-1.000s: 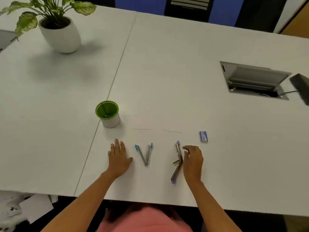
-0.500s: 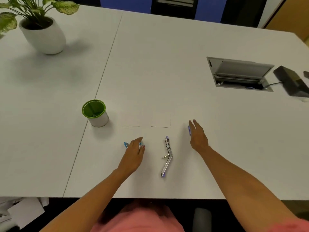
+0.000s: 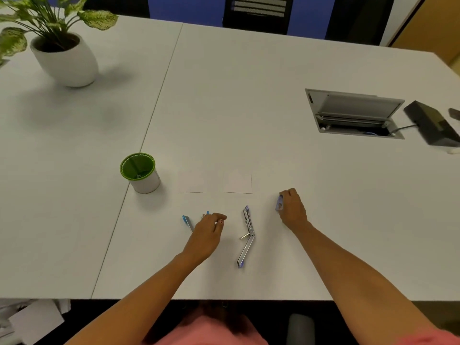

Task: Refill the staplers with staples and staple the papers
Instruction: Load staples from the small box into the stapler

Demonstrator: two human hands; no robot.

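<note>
Staple box point(image 3: 279, 203) in right grip point(image 3: 292, 210)

Both hands point(image 3: 207, 229) point(image 3: 292, 210) lowered, seemingly curled

Shiny metal stapler point(image 3: 246, 235) lies on matt white table point(image 3: 273, 70).

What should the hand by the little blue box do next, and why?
Probably lift the small blue box, likely staples, and bring it to the purple stapler. The right hand is already closed around it, and that stapler lies opened flat, seemingly ready for refilling.
</note>
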